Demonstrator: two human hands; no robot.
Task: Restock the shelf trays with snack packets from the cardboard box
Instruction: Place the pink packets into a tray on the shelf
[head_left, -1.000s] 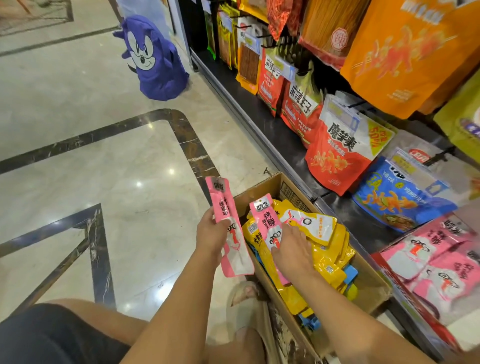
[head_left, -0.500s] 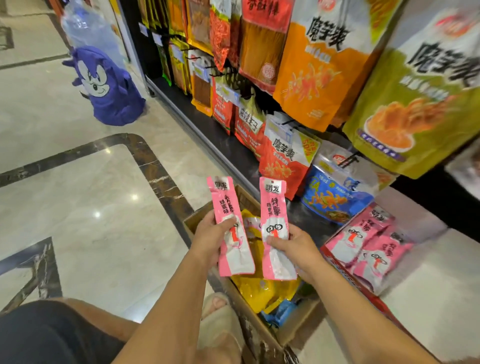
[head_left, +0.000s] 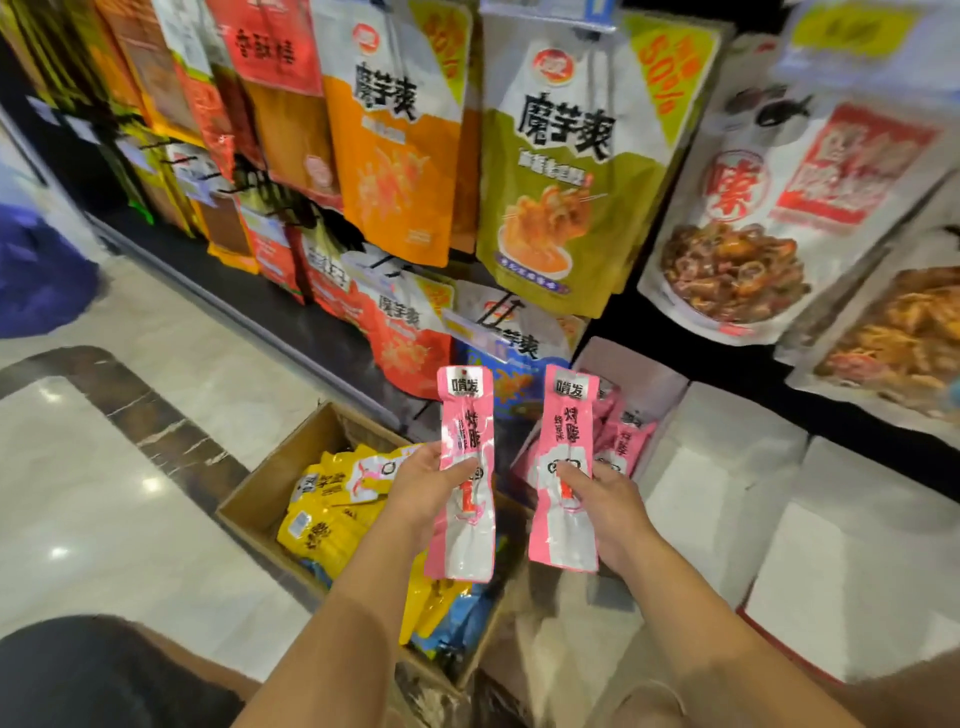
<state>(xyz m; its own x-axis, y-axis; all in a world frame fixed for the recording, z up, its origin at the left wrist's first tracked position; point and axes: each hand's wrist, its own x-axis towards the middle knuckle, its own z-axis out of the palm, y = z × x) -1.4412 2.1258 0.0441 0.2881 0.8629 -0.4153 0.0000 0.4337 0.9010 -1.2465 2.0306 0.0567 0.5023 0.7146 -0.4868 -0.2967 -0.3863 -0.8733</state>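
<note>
Shop aisle, marble floor (head_left: 130, 467), snack bags (head_left: 561, 197) hanging on far rack. Box (head_left: 270, 483) near left on floor, yellow packets (head_left: 332, 509) inside. Left hand (head_left: 426, 483) grips pink packet (head_left: 467, 415) upright above box. Right hand (head_left: 608, 499) grips second pink packet (head_left: 566, 431) upright, just beside it, in front of tray (head_left: 660, 395) holding more pink packets (head_left: 628, 436), right of box.

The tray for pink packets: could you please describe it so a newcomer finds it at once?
Look below the big hanging green bag. A row of white trays starts there; it is the leftmost tray, the only one showing pink packets inside.
</note>
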